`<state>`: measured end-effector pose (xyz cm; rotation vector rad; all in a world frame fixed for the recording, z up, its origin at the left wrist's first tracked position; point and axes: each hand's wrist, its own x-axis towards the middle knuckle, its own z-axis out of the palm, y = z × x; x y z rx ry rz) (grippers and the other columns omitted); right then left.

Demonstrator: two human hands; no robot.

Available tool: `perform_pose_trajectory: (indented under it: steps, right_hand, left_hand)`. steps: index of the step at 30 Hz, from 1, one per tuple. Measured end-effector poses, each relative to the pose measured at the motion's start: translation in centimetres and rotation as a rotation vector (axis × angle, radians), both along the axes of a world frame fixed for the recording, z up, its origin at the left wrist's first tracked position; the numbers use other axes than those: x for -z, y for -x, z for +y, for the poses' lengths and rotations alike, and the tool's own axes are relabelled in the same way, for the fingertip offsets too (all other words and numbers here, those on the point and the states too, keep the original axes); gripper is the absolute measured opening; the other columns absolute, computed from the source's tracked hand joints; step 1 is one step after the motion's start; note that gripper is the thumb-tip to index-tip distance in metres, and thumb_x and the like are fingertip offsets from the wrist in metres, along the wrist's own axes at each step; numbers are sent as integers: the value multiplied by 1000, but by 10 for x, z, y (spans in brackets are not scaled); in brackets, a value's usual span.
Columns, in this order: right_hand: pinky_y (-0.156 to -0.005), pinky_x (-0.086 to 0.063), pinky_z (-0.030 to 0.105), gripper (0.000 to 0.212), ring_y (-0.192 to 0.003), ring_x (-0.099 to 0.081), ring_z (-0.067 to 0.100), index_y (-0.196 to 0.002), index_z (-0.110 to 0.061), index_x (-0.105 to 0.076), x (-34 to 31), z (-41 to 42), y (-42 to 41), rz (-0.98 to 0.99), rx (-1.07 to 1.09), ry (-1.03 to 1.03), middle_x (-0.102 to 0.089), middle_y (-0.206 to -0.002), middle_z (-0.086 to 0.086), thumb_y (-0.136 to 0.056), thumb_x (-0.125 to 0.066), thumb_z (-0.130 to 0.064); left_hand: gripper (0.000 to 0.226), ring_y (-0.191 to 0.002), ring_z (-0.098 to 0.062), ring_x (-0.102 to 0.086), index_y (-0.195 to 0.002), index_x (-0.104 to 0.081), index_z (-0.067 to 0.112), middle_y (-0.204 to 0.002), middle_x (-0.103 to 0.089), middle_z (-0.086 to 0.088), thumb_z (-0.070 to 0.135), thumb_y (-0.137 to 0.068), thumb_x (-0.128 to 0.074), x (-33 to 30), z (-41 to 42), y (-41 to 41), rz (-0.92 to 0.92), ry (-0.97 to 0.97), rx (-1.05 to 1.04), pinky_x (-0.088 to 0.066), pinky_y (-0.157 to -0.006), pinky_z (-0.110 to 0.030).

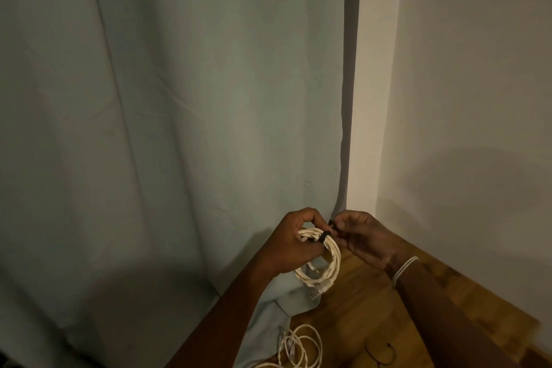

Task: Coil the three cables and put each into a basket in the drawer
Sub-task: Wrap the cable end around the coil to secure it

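A: Head view. Coiled white cable [321,257] held up between both hands, above the wooden tabletop [373,302]. Left hand [294,243] curled round the top of the coil, fingers through the loops. Black strap [324,237] wrapped across the strands at that spot.

B: And the right hand [366,237]?

A: Just beside the left, thumb and fingertips pinching the free end of the strap. Thin white band [404,269] on that wrist. Coil hanging below the left hand, plug end [321,288] dangling at the bottom, close over the wood.

B: Anything else on the tabletop?

A: Second white cable [298,348], loose and uncoiled, nearer the lower edge of the picture, well apart from the hands. Thin dark wire [385,352] to its right, too dim to tell more.

B: Edges, room?

A: Pale blue curtain [179,128] hanging along the left, its hem bunched onto the wood under the coil. White wall [463,98] closing in on the right, corner just behind the hands. Bare wood between the forearms.
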<state>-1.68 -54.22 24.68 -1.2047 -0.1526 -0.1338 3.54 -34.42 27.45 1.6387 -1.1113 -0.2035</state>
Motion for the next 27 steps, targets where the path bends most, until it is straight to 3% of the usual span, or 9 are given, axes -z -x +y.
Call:
perform_pose_trajectory:
  steps: [3, 6, 8, 9, 12, 17, 20, 24, 27]
  right_hand:
    - [-73, -61, 34, 40, -77, -72, 26, -81, -3, -76, -8, 2, 6, -56, 59, -24, -72, -78, 17, -53, -96, -22]
    - [-73, -60, 35, 4, -83, -73, 30, -78, -6, -75, -18, 11, 12, -124, 174, 36, -72, -80, 17, -82, -74, -4]
    - [-73, -60, 37, 32, -80, -72, 30, -77, -7, -73, -21, 14, 14, -173, 296, 111, -72, -77, 16, -92, -52, 11]
    - [-75, -60, 39, 35, -77, -72, 29, -79, -7, -72, -22, 17, 15, -209, 339, 146, -72, -76, 15, -93, -48, 14]
    - [-81, -60, 44, 30, -75, -72, 30, -96, -12, -72, -28, 22, 20, -302, 498, 297, -71, -74, 8, -92, -54, 11]
    - [-76, -61, 27, 40, -81, -75, 23, -120, -10, -58, -39, 29, 29, -397, 624, 470, -65, -101, 9, -86, -66, 10]
    - [-78, -62, 32, 40, -81, -76, 23, -115, -10, -60, -43, 29, 33, -368, 609, 389, -75, -94, 11, -81, -72, 8]
    - [-83, -61, 43, 19, -83, -76, 27, -100, -2, -75, -43, 27, 35, -473, 617, 536, -78, -89, 10, -84, -70, 7]
    - [-79, -61, 28, 22, -84, -71, 15, -101, -6, -77, -47, 22, 35, -563, 644, 792, -74, -93, 7, -88, -65, 6]
  left_hand:
    - [13, -64, -3, -61, -84, -64, 17, -71, -64, 10, 5, -80, -67, 0, 0, 1, 21, -1, 13, -46, -60, -15]
    - [9, -72, -10, -65, -82, -66, 21, -78, -68, 2, 13, -80, -68, 2, -5, 0, 40, 19, -40, -52, -66, -23]
    - [10, -77, -16, -67, -84, -68, 22, -83, -70, -5, 12, -81, -69, 4, -10, -1, 51, 31, -53, -55, -69, -26]
    - [9, -78, -18, -67, -85, -68, 20, -86, -70, -6, 12, -81, -69, 4, -12, -2, 54, 43, -55, -56, -69, -27]
    - [8, -76, -12, -65, -89, -67, 17, -84, -69, -1, 12, -83, -70, 4, -17, -3, 37, 66, -73, -54, -69, -24]
    - [11, -81, -19, -69, -89, -67, 17, -85, -71, -2, 20, -80, -70, 6, -20, -6, 39, 97, -145, -58, -73, -31]
    - [8, -76, -15, -69, -88, -69, 18, -78, -71, 4, 13, -82, -71, 5, -19, -7, 80, 146, -187, -56, -69, -29]
    - [13, -81, -16, -70, -90, -71, 23, -85, -74, 1, 11, -85, -71, 0, -16, -8, 92, 202, -160, -58, -74, -29]
    - [17, -93, -18, -70, -100, -70, 22, -99, -74, -1, 13, -86, -71, -2, -12, -8, 82, 224, -152, -58, -84, -31]
